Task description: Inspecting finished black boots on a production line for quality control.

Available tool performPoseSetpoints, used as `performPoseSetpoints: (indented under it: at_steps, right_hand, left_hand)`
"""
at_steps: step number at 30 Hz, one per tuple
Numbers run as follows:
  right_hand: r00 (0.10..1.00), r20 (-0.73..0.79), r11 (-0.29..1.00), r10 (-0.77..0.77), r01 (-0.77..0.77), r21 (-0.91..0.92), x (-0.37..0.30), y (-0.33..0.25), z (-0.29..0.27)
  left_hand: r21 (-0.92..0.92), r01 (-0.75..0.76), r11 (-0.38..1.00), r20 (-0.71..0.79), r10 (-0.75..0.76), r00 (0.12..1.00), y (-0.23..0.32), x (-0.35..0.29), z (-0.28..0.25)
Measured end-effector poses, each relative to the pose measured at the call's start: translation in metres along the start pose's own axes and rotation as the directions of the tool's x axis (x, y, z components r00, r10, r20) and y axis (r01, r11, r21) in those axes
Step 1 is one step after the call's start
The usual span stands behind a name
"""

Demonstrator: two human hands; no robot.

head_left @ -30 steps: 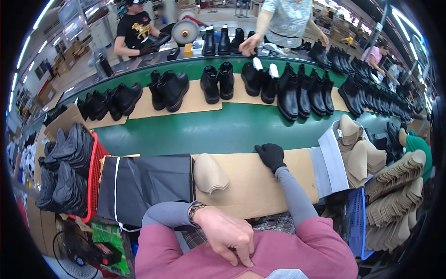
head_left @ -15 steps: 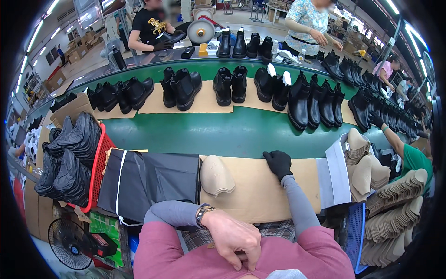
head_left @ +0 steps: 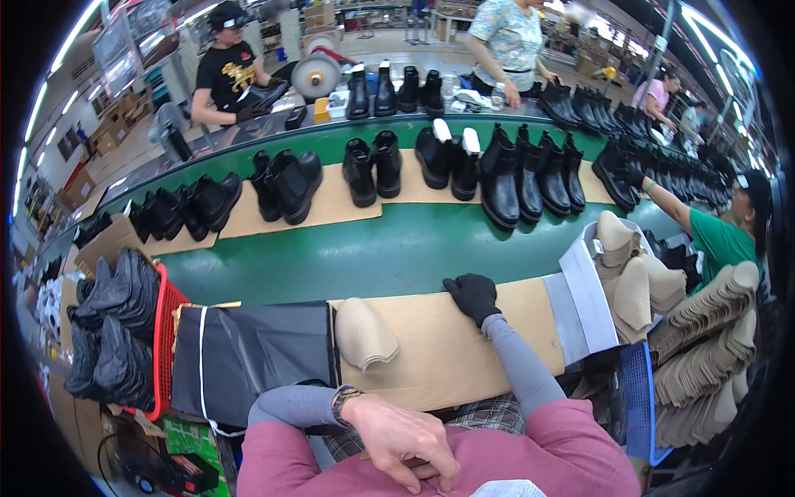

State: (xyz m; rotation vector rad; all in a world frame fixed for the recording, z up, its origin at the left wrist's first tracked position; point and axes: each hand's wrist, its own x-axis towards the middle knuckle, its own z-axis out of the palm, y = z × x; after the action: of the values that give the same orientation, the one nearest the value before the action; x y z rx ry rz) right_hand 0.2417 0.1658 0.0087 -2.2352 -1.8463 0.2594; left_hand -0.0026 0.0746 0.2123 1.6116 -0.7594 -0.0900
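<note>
My left hand (head_left: 404, 439), bare and with a watch at the wrist, is bent in front of my chest. Its fingers pinch the front of my pink shirt (head_left: 530, 451). At the far edge of a brown cardboard sheet (head_left: 464, 364) rests my right hand (head_left: 474, 300) in a black glove. Its fingers are curled; whatever they hold, if anything, is hidden. Left of that hand, a small stack of beige, curved shoe inserts (head_left: 364, 335) lies on the cardboard. Beside it is a black wrapped pile (head_left: 257, 356) with a white strap.
Black ankle boots (head_left: 501, 178) line the green bench (head_left: 331, 261). A red basket (head_left: 170, 340) with black-wrapped bundles stands left. At right are a white box (head_left: 590, 302) of beige inserts, a blue basket (head_left: 642, 406) and stacked inserts (head_left: 704, 331). A co-worker in green (head_left: 725, 240) reaches toward the boots.
The view has turned, so the bench and boots sit farther left. Both my hands keep nearly the same pose. More of the co-worker in green shows at the right.
</note>
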Motion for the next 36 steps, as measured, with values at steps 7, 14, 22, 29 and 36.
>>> performPoseSetpoints:
  at_steps: [7, 14, 22, 29, 36]
  right_hand:
    - [0.999, 0.05, 1.0, 0.01, -0.01, -0.008, 0.001, -0.003, -0.003]
    - [1.0, 0.011, 1.0, 0.002, -0.002, -0.003, -0.001, 0.007, 0.002]
    - [0.992, 0.127, 1.0, 0.013, -0.012, -0.011, -0.001, -0.005, -0.013]
    - [0.998, 0.059, 0.999, 0.019, -0.021, 0.029, -0.002, -0.001, -0.008]
    - [0.998, 0.068, 1.0, 0.016, -0.018, 0.022, -0.002, -0.002, -0.006]
  left_hand:
    - [-0.003, -0.001, 1.0, -0.002, 0.001, 1.0, 0.001, 0.002, -0.002]
    - [0.073, 0.01, 0.997, 0.003, -0.01, 1.0, 0.009, 0.002, -0.01]
    - [0.139, 0.026, 0.99, -0.008, -0.025, 1.0, 0.017, 0.001, -0.007]
    - [0.166, 0.025, 0.986, -0.002, -0.025, 1.0, 0.015, 0.001, -0.007]
    - [0.176, 0.045, 0.983, 0.005, -0.047, 0.999, 0.015, 0.003, -0.005]
